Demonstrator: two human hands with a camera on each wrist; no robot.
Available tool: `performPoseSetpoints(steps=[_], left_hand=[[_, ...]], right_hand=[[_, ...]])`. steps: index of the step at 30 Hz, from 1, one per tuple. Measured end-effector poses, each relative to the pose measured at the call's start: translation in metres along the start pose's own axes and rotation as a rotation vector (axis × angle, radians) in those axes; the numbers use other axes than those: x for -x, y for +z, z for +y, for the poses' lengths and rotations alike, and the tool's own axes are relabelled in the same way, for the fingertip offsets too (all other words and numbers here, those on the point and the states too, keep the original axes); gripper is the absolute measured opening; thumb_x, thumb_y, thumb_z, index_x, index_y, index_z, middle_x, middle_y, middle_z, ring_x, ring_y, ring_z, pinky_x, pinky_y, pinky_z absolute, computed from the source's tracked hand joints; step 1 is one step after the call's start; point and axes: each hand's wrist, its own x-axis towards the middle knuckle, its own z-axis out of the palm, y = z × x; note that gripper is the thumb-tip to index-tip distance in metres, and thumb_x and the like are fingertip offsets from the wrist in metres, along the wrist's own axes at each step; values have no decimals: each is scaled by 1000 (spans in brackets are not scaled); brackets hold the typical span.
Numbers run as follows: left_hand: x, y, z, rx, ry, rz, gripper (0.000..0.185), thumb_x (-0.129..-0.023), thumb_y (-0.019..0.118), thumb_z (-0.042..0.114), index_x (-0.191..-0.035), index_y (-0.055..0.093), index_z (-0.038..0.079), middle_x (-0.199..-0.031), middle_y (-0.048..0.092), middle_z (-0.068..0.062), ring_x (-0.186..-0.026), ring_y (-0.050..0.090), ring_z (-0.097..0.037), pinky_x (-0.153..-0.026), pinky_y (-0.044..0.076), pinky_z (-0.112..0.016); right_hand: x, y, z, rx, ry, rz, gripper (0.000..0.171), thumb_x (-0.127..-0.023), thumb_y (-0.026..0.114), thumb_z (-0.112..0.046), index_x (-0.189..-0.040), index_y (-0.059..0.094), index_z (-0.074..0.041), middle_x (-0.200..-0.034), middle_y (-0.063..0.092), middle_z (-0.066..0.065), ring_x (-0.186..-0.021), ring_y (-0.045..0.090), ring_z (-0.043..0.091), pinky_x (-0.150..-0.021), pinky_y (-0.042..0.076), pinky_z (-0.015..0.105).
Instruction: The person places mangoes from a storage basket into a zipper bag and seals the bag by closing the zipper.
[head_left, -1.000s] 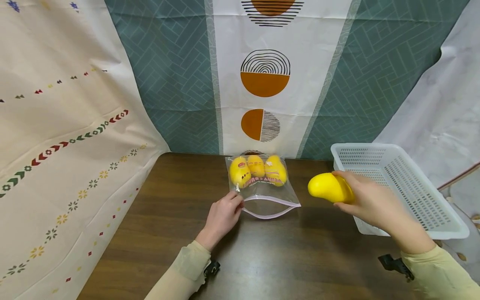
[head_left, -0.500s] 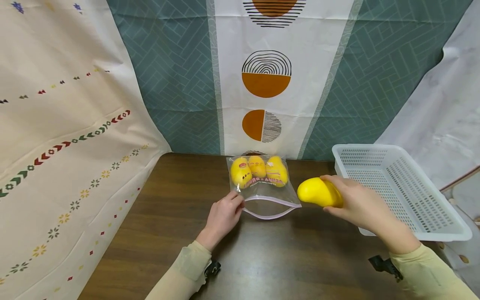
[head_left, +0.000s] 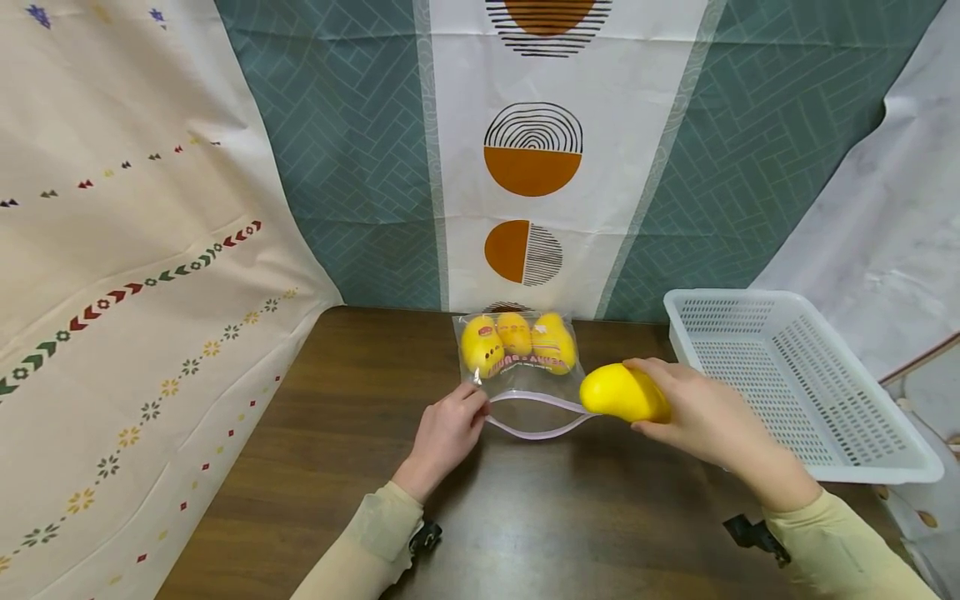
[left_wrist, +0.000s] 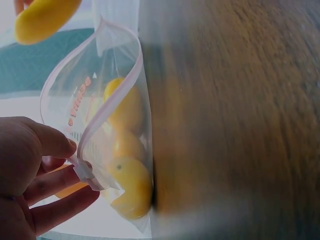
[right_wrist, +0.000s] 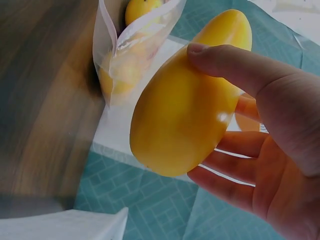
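A clear zip bag (head_left: 517, 383) lies on the table with its pink-edged mouth gaping toward me. Inside it are three yellow fruits (head_left: 553, 343), seen through the printed plastic. My left hand (head_left: 447, 425) pinches the left corner of the bag's mouth, at the white slider (left_wrist: 84, 172), between thumb and fingers. In my right hand (head_left: 708, 412) is a yellow mango (head_left: 624, 393), gripped by thumb and fingers just right of the bag's opening. The right wrist view shows the whole mango (right_wrist: 187, 110), with the thumb across it and the fingers behind.
A white perforated basket (head_left: 810, 375) stands on the right, behind my right forearm. The brown wooden table (head_left: 337, 433) ends at a patterned cloth backdrop (head_left: 345, 167) close behind the bag. A cream cloth (head_left: 187, 350) hangs along the left side.
My right hand has carried the mango leftward, away from the basket and up to the bag's right corner. My left hand keeps its pinch on the bag, nearly still.
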Motion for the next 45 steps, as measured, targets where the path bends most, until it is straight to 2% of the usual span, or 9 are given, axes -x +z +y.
performPoseSetpoints(steps=[15, 26, 45], left_hand=[[3, 5, -1, -10, 7, 15, 20, -86, 88, 3, -87, 71, 13, -88, 61, 1, -65, 58, -13, -55, 53, -30], [2, 6, -2, -6, 7, 21, 20, -85, 90, 4, -87, 72, 13, -89, 62, 0, -66, 59, -12, -56, 54, -30], [1, 4, -1, 1, 6, 8, 18, -85, 90, 5, -89, 74, 12, -89, 62, 0, -66, 58, -13, -58, 54, -27]], right_hand=[[-5, 18, -21, -59, -40, -30, 83, -74, 98, -32, -145, 60, -11, -128, 71, 11, -107, 70, 29, -84, 59, 52], [-10, 27, -42, -57, -75, -53, 84, -74, 98, -36, -147, 61, -15, -126, 72, 9, -103, 70, 26, -75, 60, 47], [-15, 47, -62, -63, -156, -86, 84, -75, 96, -42, -148, 62, -19, -133, 70, 2, -106, 71, 24, -76, 60, 44]])
